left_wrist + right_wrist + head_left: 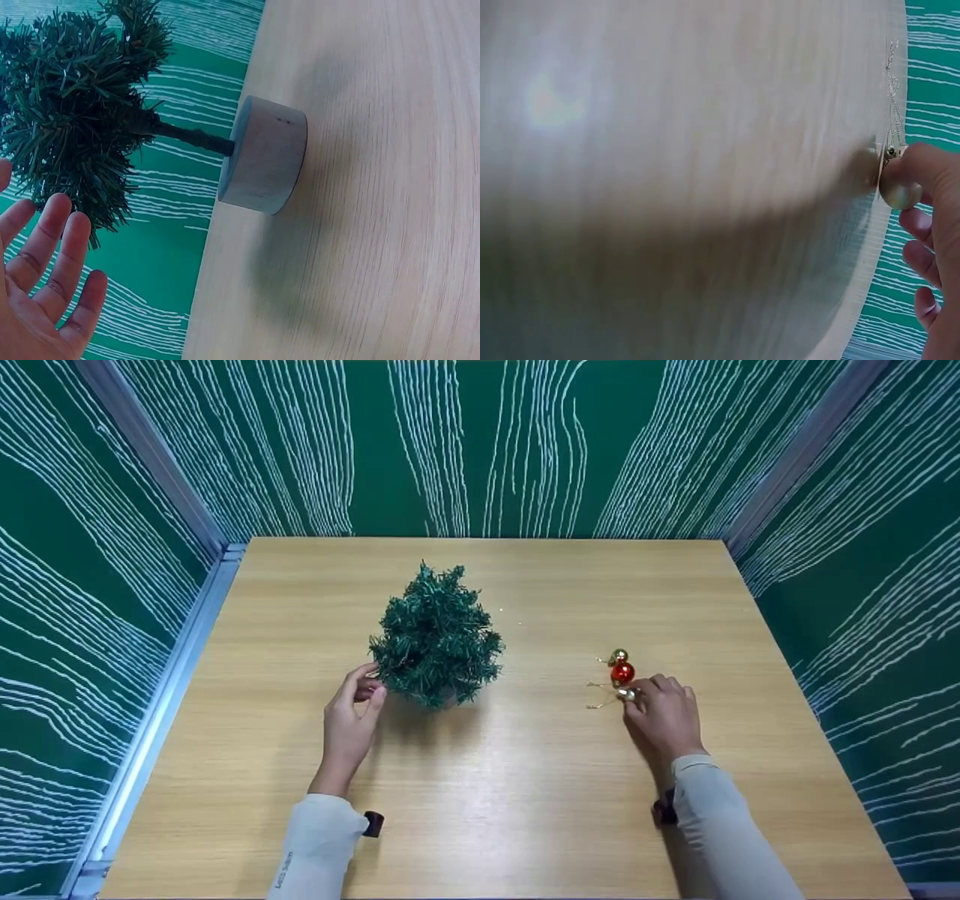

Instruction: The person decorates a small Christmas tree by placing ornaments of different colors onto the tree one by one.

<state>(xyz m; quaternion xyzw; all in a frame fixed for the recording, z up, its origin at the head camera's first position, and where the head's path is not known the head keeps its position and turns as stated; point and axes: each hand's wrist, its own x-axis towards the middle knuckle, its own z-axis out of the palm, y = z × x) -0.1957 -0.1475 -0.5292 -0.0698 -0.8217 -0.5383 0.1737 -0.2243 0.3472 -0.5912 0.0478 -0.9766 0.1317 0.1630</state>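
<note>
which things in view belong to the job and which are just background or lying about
Part of the job, it seems:
- small green tree, beside the left hand
- near gold bauble, in the right hand
- red bauble
- far gold bauble

Just there:
- wooden table
- pale specks on it
- green walls

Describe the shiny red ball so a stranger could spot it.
On the pale wooden table, look right of the bushy green artificial tree, near the person's right hand. The shiny red ball lies there between shiny gold-coloured balls; its red sets it apart.
</note>
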